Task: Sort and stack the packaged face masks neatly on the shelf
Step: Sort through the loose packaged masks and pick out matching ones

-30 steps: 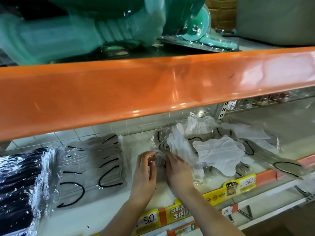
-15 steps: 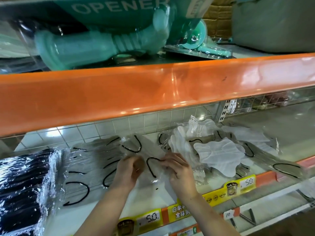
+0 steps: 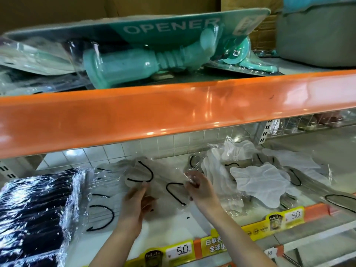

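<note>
Hands (image 3: 134, 201) (image 3: 198, 189) in pinching grip on mask packet (image 3: 165, 182) edges, above bare shelf (image 3: 173, 228).

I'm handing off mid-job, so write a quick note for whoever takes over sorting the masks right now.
Left hand and right hand both grip one clear mask packet with black ear loops, held over the shelf between the piles.
Grey mask stack lies left of it, beside the wrapped black masks.
Loose pile of white and grey packets on the right is unsorted.
Done: part of the grey stack. Left: lay this packet on it, then work through the right pile.
</note>
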Action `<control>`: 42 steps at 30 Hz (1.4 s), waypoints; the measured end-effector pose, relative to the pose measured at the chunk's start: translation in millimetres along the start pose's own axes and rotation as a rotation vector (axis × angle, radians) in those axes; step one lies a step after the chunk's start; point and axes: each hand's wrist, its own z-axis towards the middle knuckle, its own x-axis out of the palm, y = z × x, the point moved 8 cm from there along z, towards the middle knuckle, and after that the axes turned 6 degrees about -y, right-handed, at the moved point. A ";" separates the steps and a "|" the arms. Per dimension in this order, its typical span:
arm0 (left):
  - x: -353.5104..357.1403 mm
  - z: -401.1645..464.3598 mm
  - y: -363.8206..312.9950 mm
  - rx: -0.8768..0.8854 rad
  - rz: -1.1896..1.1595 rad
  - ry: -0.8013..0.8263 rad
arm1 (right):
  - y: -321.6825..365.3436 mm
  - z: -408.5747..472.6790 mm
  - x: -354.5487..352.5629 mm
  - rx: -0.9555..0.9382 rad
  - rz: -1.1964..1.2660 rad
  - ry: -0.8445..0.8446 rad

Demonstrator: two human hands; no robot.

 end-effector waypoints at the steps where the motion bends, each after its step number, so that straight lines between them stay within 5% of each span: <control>1: -5.2 -3.4 -6.2 0.032 0.037 -0.006 | 2.6 1.4 1.5 -0.011 -0.020 -0.027; 7: -38.1 -7.8 -18.1 0.094 0.076 -0.066 | 31.2 -10.2 8.3 -0.256 -0.289 -0.200; 11: -52.7 -10.8 -20.9 0.093 0.024 -0.106 | 54.8 -38.0 19.4 -0.596 -0.331 -0.354; 17: -82.3 -3.8 -26.3 0.158 0.151 -0.178 | 62.9 -52.2 46.3 -0.657 -0.383 -0.251; 23: -75.8 1.8 -51.1 0.312 0.485 -0.064 | 52.2 -27.9 79.1 -0.221 -0.205 0.275; 26: -62.6 1.9 -68.3 0.390 0.547 -0.017 | 60.1 -27.4 86.4 -0.080 0.012 0.355; 32: -58.2 -0.1 -74.7 0.504 0.596 -0.105 | 36.4 -31.5 90.9 0.329 0.577 0.234; 42: -81.8 -2.3 -46.9 0.181 0.324 -0.113 | -1.1 -48.3 102.9 0.759 1.061 -0.031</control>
